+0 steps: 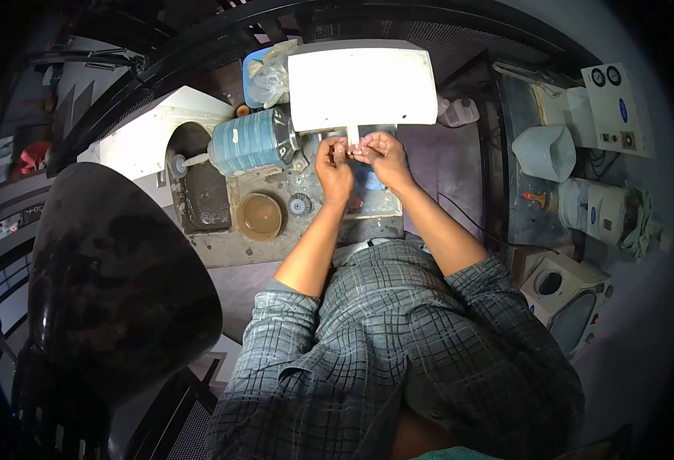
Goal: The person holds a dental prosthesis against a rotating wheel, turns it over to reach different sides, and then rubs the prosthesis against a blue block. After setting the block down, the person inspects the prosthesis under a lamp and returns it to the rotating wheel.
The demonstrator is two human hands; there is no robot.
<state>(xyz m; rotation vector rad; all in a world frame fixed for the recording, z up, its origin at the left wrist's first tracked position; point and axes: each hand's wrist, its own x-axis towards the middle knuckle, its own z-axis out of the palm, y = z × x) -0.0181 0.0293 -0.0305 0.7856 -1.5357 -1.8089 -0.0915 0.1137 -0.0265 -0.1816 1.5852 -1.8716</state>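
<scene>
Below the front edge of a white box-shaped machine (361, 86), my two hands meet close to its short white projecting part (353, 133). My left hand (335, 170) is closed, thumb and fingers pinched on one side of a small pinkish piece (356, 150). From the other side, my right hand (384, 159) pinches the same piece with bent fingers. Fingers cover most of it, and I cannot tell its kind. Under my wrists lies a shallow tray (387, 205) with a blue patch in it.
Left of my hands lies a large bluish water jug (249, 143), its neck over a dark sink basin (205, 201). A brown bowl (259, 216) and a round ridged brush-like disc (299, 205) are nearer me. A black rounded shape (115, 284) fills the lower left. White machines (613, 115) stand right.
</scene>
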